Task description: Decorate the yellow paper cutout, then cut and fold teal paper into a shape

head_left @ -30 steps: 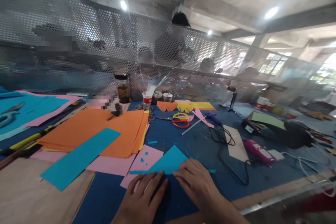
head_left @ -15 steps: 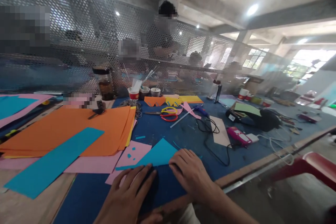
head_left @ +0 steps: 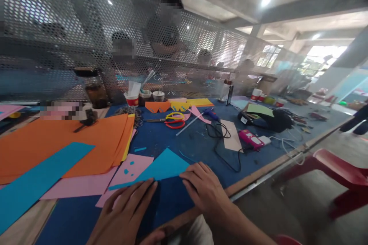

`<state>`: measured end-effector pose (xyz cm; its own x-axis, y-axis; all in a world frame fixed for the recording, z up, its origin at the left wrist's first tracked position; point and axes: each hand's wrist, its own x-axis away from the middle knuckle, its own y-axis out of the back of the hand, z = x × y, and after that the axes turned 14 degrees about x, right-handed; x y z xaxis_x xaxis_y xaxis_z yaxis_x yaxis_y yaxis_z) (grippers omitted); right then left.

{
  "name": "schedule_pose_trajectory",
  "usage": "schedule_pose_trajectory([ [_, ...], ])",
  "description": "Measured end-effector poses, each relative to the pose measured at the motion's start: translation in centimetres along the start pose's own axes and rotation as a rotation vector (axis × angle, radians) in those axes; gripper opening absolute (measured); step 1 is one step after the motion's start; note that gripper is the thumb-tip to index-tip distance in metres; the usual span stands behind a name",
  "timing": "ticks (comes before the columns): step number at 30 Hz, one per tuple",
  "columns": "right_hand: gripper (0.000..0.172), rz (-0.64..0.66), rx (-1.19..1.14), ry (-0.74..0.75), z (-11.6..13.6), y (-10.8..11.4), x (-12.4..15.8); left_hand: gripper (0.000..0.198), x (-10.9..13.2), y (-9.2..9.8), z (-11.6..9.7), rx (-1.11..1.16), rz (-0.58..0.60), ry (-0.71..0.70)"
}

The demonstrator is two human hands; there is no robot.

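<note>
A blue triangular sheet of paper (head_left: 166, 164) lies flat on the dark blue table cover, its peak pointing away from me. My left hand (head_left: 130, 201) rests with fingers stretched out, their tips at the sheet's near left edge. At the right corner, my right hand (head_left: 204, 185) has its fingers bent and pressed together over the paper, with the thumb side at the near edge. Under the triangle's left part is a pink sheet (head_left: 143, 160) with small blue scraps (head_left: 126, 171) on it. A thin blue strip (head_left: 117, 186) lies along the left hand's fingers.
Orange sheets (head_left: 94, 134) and a long blue strip of paper (head_left: 48, 178) lie at left. Scissors (head_left: 174, 121), a glue gun (head_left: 211, 114) with a looping black cord, and a pink device (head_left: 251, 139) lie beyond the hands. A red stool (head_left: 340, 166) stands at right.
The view has turned to the right, so the table things appear further left. Both hands stay at the near edge of the blue paper, with little visible movement.
</note>
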<state>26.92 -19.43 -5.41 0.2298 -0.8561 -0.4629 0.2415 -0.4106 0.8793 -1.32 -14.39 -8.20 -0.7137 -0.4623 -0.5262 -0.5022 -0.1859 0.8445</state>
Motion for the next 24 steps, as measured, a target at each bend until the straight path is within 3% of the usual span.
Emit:
schedule_pose_trajectory([
  [7,0.022,-0.014,0.009,0.000,0.7,0.6,0.0,0.080,-0.3,0.5,-0.6,0.039,0.045,0.060],
  [12,0.028,-0.043,0.007,0.144,2.0,0.1,-1.2,0.088,0.0,0.0,-0.9,0.072,0.049,0.064],
  [19,0.028,-0.112,0.074,0.273,1.5,-1.4,-2.1,0.091,-0.6,-0.2,-0.9,0.131,0.204,0.087],
  [24,0.028,-0.144,0.075,0.291,1.2,-1.2,-2.2,0.082,-1.4,0.4,-1.3,0.248,0.149,0.169],
])
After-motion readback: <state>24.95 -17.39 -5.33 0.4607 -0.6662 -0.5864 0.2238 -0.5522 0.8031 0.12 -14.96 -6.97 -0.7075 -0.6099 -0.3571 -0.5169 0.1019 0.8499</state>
